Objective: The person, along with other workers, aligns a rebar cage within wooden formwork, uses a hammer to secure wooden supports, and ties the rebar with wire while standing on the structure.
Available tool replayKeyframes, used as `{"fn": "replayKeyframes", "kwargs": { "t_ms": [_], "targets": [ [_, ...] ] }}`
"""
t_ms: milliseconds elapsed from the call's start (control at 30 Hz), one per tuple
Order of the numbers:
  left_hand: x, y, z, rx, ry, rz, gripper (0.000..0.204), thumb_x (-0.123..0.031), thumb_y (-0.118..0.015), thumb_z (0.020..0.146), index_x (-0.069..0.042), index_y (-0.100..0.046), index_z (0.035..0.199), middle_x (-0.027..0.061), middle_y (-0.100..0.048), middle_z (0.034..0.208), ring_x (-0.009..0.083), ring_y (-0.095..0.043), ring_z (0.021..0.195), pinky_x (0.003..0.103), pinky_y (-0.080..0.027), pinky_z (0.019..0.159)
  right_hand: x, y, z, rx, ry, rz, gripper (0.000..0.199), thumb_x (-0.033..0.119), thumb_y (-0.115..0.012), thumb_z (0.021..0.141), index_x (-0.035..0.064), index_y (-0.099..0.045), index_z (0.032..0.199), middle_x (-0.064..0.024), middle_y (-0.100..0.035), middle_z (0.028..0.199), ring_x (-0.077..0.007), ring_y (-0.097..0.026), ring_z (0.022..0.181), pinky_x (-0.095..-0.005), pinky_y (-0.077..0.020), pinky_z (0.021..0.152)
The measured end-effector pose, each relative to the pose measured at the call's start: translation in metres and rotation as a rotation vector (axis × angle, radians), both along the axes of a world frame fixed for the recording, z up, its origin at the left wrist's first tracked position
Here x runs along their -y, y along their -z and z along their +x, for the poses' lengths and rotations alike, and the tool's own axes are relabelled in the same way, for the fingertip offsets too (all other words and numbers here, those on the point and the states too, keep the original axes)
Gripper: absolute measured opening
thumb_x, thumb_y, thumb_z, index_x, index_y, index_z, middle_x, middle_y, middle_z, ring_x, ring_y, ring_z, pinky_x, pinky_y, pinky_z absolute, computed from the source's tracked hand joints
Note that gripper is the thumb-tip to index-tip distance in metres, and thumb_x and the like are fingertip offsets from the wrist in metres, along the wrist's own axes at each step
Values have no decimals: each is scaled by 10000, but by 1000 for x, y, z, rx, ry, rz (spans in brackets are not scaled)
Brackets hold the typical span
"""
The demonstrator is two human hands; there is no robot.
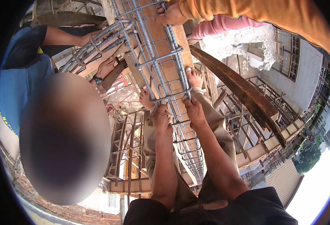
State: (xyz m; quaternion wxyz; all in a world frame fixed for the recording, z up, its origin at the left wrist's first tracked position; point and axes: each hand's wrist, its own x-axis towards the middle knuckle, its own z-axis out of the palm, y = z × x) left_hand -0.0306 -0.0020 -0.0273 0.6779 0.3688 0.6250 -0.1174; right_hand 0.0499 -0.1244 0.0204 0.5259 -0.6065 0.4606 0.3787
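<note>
A long rebar cage (pixel 158 79) of ribbed steel bars and bent stirrups runs away from me between my legs. My left hand (pixel 161 119) is closed round its left side, and my right hand (pixel 195 112) grips its right side at about the same distance. One stirrup (pixel 172 96) crosses just beyond both hands. Under the cage lies a wooden formwork board (pixel 181 47). My bare feet stand on either side of the steel, the left (pixel 145 98) partly behind the bars, the right (pixel 195 77) by the board's edge.
A co-worker in a blue shirt (pixel 13 90) reaches toward a branching bundle of rebar (pixel 91 48) at left. An orange sleeve (pixel 225 7) and a pink sleeve (pixel 228 27) enter at upper right. A brown timber beam (pixel 236 90) slants to the right, above wooden scaffolding (pixel 243 131).
</note>
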Motion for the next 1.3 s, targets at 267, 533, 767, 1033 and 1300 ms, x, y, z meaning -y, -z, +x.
{"fn": "replayKeyframes", "kwargs": {
  "t_ms": [267,533,767,1033,1300],
  "targets": [
    [1,-14,10,-59,-114,-50,76,-177,-583,909,-105,-602,891,-35,-554,682,37,-448,555,205,-281,458,0,-2,0,-45,-83,-43,412,343,-591,891,-39,-618,1044,-155,-622,921,-238,-543,874,-381,-447,826],
    [2,-27,26,-13,-161,-52,59,-115,-552,919,-103,-597,883,-34,-590,762,43,-465,601,207,-295,524,2,3,0,-28,-148,-58,415,368,-590,888,-35,-602,988,-180,-560,786,-267,-496,771,-394,-437,766],
    [1,-20,16,11,-44,34,61,-110,-549,927,-98,-606,912,-19,-606,792,49,-482,607,208,-302,525,3,3,-2,-50,-166,-46,419,362,-599,889,-37,-617,1015,-174,-607,832,-260,-521,806,-393,-439,798],
    [-1,-27,24,-27,-83,-51,86,-179,-598,890,-102,-615,924,-25,-603,753,60,-491,612,221,-327,553,1,-1,3,-18,-77,-15,402,305,-600,905,-47,-627,1098,-163,-647,953,-230,-558,892,-360,-439,844],
    [2,-20,16,-132,-66,-91,130,-185,-604,888,-82,-617,966,-3,-595,753,62,-471,603,205,-335,528,0,-2,2,-18,-36,-26,385,290,-598,906,-48,-624,1090,-128,-622,921,-197,-531,870,-350,-434,813]
  ]
}}
